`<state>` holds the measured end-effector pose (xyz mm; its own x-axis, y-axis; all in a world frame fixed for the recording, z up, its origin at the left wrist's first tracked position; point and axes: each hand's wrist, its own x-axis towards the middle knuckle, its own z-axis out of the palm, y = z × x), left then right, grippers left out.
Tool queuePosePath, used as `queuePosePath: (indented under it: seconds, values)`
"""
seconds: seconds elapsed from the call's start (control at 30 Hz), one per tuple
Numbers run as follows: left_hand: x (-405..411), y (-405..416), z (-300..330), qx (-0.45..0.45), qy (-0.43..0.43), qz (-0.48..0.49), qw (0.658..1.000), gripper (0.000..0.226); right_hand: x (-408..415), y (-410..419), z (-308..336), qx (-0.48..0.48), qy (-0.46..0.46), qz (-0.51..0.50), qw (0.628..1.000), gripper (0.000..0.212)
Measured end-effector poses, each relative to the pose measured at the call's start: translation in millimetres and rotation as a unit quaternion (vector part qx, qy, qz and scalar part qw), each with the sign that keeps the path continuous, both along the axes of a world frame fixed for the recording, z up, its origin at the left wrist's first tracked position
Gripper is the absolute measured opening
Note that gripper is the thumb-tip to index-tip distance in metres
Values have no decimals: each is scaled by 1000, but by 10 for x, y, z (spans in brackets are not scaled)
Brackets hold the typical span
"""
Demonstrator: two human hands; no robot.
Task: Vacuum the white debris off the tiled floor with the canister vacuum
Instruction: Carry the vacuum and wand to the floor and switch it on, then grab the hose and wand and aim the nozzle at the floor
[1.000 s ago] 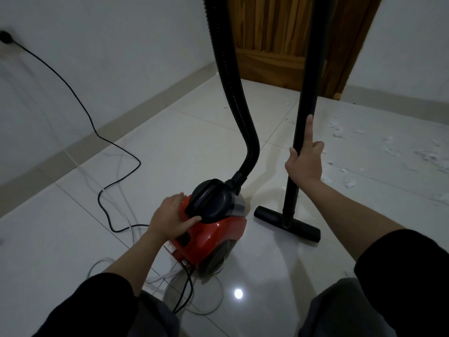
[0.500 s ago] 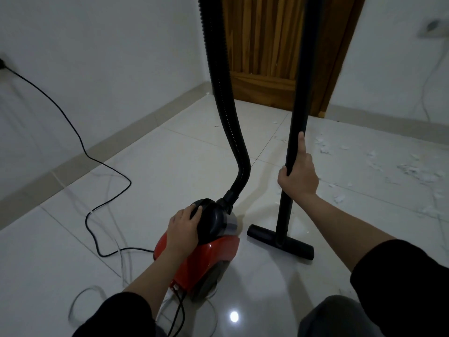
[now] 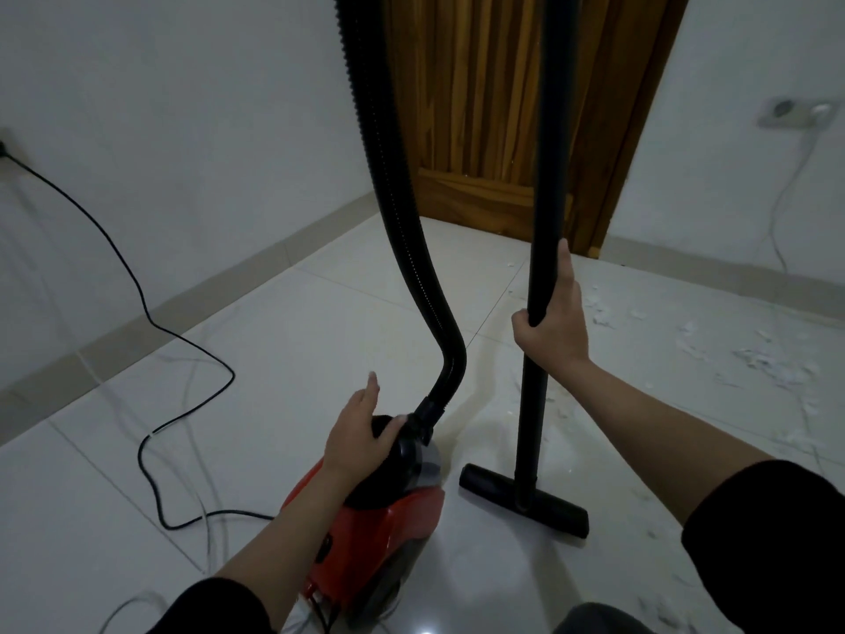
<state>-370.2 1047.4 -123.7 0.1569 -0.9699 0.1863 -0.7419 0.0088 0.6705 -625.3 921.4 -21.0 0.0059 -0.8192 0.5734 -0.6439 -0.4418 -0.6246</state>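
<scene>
Tiled floor (image 3: 292,359): canister vacuum (image 3: 366,542), cord (image 3: 151,455), white debris (image 3: 772,363).

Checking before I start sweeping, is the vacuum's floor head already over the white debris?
No, the floor head sits on bare tile beside the canister, with the white debris farther right.

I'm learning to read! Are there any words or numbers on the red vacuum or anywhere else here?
None can be read.
Vacuum: no lettering shows on its red body or black top.
Wand, hose, door: plain, no writing.
Wall socket: too small and blurred to tell.
</scene>
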Motion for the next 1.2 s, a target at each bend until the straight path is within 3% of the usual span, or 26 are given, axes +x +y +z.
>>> queuePosePath:
  seconds: [0.23,0.63,0.8,1.0,1.2]
  values:
    - [-337,-492,938,-207,103,13,973,72,63,-103,130,-28,-19,-24,999,89]
    - [-511,-888,1698,-314,137,18,939,76,100,-130,359,-43,-52,3,998,79]
    - [-550,-806,2293,-303,156,23,940,83,90,-92,908,-14,-49,-13,999,79]
    - [-750,-555,3613,-286,212,42,934,83,-23,167,1949,44,-57,-14,997,74]
    - [-888,-334,4878,-319,96,-19,943,69,-50,321,3107,66,-77,-8,995,69]
